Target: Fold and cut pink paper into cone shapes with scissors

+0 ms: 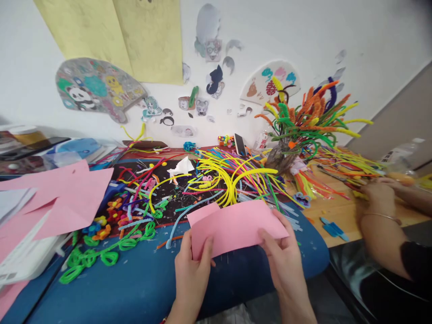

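Blue surface point(135, 288), pipe cleaners point(232, 182) strewn beyond; left fingers point(207, 252), right fingers point(269, 241) pinching pink paper point(236, 225).

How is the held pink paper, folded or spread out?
The pink paper looks doubled: another pink layer peeks out behind its upper left. Whether that's a fold or a second sheet, I cannot tell.

Left hand point(193, 269) and right hand point(284, 253): fingers partly hidden behind pink paper point(236, 228). Yellow paper point(151, 42) cut by top edge; co-worker's sleeve point(416, 261) by right edge. Far-right bottle's label point(391, 156) too blurred to read.
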`<state>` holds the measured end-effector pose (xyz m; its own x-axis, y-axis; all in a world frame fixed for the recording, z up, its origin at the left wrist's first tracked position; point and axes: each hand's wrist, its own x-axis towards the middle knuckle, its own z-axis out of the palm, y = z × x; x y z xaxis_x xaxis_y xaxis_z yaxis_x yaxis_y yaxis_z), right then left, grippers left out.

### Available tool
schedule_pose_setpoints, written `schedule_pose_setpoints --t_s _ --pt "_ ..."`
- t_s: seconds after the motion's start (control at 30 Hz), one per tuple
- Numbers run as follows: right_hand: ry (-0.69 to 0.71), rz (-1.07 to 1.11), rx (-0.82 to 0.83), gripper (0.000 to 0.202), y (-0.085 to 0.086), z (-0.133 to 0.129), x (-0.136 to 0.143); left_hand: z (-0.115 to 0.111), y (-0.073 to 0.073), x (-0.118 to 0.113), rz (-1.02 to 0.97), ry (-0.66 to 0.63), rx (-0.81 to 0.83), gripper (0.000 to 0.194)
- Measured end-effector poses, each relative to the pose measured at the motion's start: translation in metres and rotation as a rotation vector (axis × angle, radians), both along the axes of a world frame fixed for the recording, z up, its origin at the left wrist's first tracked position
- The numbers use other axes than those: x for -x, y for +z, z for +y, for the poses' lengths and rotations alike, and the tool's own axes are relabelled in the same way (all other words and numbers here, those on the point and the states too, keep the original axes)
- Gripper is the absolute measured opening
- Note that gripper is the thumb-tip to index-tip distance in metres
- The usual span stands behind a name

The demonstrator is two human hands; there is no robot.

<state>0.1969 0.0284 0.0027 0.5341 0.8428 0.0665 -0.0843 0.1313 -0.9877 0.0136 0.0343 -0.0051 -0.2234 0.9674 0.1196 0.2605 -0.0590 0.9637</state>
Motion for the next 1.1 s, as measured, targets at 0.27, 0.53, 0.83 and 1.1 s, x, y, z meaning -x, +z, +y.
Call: schedule_pose_setpoints --t_s 0.27,0.53,0.83,1.1 --pt "-0.206 -0.57 -0.137 0.05 0.001 0.001 0.023 0.008 -0.004 0.013 0.646 -0.034 -0.692 0.044" --pt "0.187 -1.022 -0.222 0.026 0.031 0.007 0.032 0.016 0.026 0.01 0.931 -0.118 -0.841 0.033" --pt "0.595 -0.493 -0.209 0.028 0.042 0.02 0.025 0.027 0.027 0.022 0.528 -0.216 -0.615 0.029" --pt "0.667 -0.517 -0.098 0.038 0.022 0.013 0.018 0.038 0.023 0.03 0.036 -0.26 -0.174 0.015"
